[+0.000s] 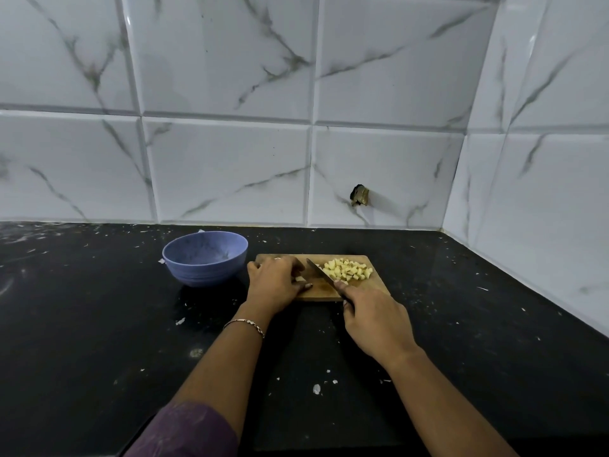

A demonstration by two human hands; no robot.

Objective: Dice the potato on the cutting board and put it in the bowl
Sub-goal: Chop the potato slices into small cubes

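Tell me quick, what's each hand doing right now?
Left hand: holds down a pale uncut potato piece on the wooden cutting board.
Right hand: grips the dark-handled steel knife.

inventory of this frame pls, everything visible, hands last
bowl: one, blue, on the counter left of the cutting board, no potato seen in it
cutting board: one, wooden, on the counter near the wall
potato cubes: a pile, pale yellow, far right part of the board
potato piece: one, pale, on the board, mostly hidden under the left hand
knife: one, dark blade, slanted across the board beside the piece
counter: one, black, flecked with white bits
wall tiles: many, white with grey veins, behind and at right
dark spot: one, on the wall above the board
bracelet: one, thin, left wrist
sleeve: one, purple, left arm
left hand: holds the potato piece
right hand: grips the knife handle
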